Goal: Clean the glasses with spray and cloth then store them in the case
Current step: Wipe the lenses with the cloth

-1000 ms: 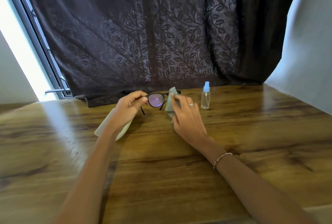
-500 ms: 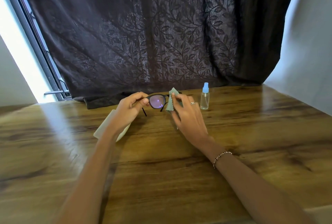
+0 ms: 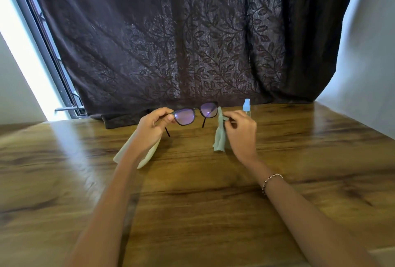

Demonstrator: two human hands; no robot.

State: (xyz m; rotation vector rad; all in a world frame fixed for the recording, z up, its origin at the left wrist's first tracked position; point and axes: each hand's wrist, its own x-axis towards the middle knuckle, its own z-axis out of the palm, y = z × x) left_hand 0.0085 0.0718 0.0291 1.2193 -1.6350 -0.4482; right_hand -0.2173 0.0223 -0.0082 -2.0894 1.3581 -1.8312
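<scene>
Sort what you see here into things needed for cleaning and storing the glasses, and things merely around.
Needed:
glasses, in the left hand
cloth, in the right hand
spray bottle
pale case

Merely around:
dark curtain
bracelet

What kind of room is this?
Probably a room at home: a wooden table stands by a window frame hung with a dark leaf-patterned curtain, with plain white walls either side.
</scene>
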